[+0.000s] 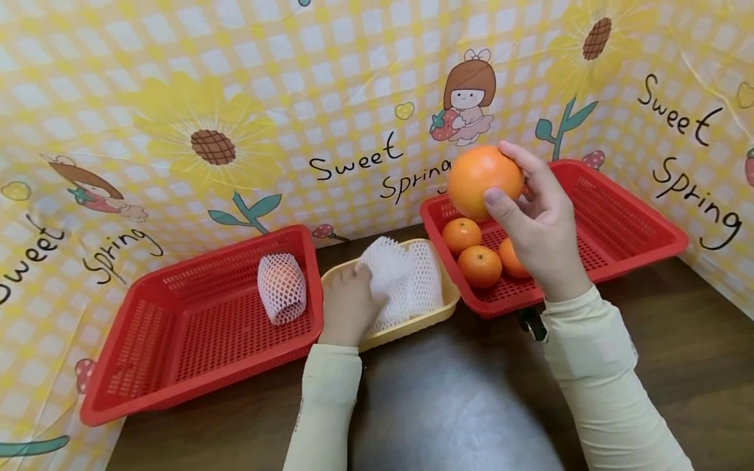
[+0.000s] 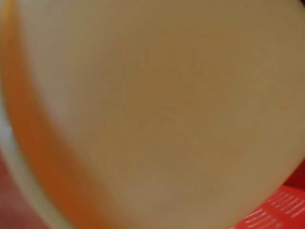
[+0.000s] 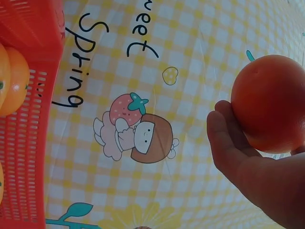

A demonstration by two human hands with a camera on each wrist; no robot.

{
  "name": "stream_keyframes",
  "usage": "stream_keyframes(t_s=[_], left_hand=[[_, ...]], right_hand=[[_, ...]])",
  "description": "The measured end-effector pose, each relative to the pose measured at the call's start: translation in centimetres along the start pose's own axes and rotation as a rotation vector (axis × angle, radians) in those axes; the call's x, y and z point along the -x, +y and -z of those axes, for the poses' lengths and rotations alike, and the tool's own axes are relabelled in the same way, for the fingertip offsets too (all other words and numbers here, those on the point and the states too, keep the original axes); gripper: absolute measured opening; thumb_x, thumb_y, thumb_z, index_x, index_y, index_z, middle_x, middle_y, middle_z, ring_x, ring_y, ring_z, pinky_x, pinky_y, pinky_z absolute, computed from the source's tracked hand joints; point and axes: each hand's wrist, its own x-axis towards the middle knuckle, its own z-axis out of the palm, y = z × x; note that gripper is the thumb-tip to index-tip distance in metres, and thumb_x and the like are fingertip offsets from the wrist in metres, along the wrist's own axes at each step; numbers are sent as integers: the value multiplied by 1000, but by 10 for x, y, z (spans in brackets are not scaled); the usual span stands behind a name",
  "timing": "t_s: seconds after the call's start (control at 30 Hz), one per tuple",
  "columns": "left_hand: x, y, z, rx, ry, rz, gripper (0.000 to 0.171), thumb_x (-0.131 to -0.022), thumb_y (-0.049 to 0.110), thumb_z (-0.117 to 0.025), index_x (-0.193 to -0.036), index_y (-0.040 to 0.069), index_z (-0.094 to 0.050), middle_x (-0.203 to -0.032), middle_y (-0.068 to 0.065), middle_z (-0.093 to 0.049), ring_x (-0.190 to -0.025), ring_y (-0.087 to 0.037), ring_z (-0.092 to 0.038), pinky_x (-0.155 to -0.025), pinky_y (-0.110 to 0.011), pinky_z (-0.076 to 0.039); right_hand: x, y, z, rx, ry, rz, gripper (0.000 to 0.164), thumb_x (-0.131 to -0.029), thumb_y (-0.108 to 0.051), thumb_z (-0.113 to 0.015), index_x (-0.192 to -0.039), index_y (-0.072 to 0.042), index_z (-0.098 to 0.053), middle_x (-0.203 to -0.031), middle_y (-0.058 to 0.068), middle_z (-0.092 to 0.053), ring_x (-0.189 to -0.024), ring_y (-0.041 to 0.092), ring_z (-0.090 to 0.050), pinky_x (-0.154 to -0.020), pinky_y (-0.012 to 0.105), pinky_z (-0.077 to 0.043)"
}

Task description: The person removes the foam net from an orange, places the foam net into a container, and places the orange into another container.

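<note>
Right hand [image 1: 544,226] — fingers clamped round orange [image 1: 483,180], held up above red basket [image 1: 612,219] with more oranges [image 1: 480,266]. Left hand [image 1: 347,304] at yellow basket [image 1: 412,326], against white foam nets [image 1: 425,281] — cannot tell whether fingers pinch one. Foam-wrapped fruit [image 1: 282,288] in other red basket [image 1: 218,333].

Along the tabletop's [image 1: 436,405] back edge, a tray [image 1: 412,325] of net sleeves [image 1: 425,281] stands between the left basket [image 1: 206,333] and the right basket [image 1: 607,203]. A sleeved orange [image 1: 283,288] lies near the former's right edge, loose oranges [image 1: 480,266] near the latter's left edge.
</note>
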Motion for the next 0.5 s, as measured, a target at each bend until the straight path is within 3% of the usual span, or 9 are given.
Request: stream_keyframes(t_s=[0.1, 0.17, 0.27, 0.37, 0.5], left_hand=[[4, -3, 3, -27, -251, 8, 60, -91, 49, -71, -135, 9, -62, -130, -19, -58, -120, -40, -52, -103, -60, -35], [4, -3, 5, -43, -308, 2, 64, -93, 54, -65, -139, 11, -60, -134, -19, -57, -123, -40, -51, -104, -61, -34], [6, 3, 11, -60, -222, -5, 62, -95, 54, -63, -137, 8, -62, -133, -19, -57, -124, -40, -51, -105, -61, -34], [11, 17, 19, -30, -78, -42, 57, -95, 48, -66, -133, 6, -63, -132, -19, -58, -124, -39, -52, -105, -59, -36], [22, 48, 24, 73, 83, -181, 51, -95, 41, -70, -132, 7, -64, -132, -17, -59, -121, -36, -55, -102, -54, -41]], right_hand=[[-4, -2, -1, -1, 3, 6, 49, -95, -9, -69, -142, -14, -58, -139, 10, -55, -115, 32, -57, -93, 28, -51], [-5, -4, -1, -3, 10, 8, 49, -94, -9, -69, -142, -14, -59, -138, 11, -55, -115, 31, -57, -93, 27, -51], [-6, -7, 1, -8, 20, 9, 49, -94, -7, -69, -141, -14, -59, -139, 11, -55, -116, 31, -56, -93, 27, -51], [-4, -9, 5, -10, 36, 14, 49, -93, -5, -69, -141, -13, -59, -139, 12, -54, -115, 31, -56, -92, 26, -50], [-1, -11, 16, 10, 54, 1, 50, -93, -4, -68, -141, -14, -58, -138, 13, -53, -112, 28, -57, -89, 23, -51]])
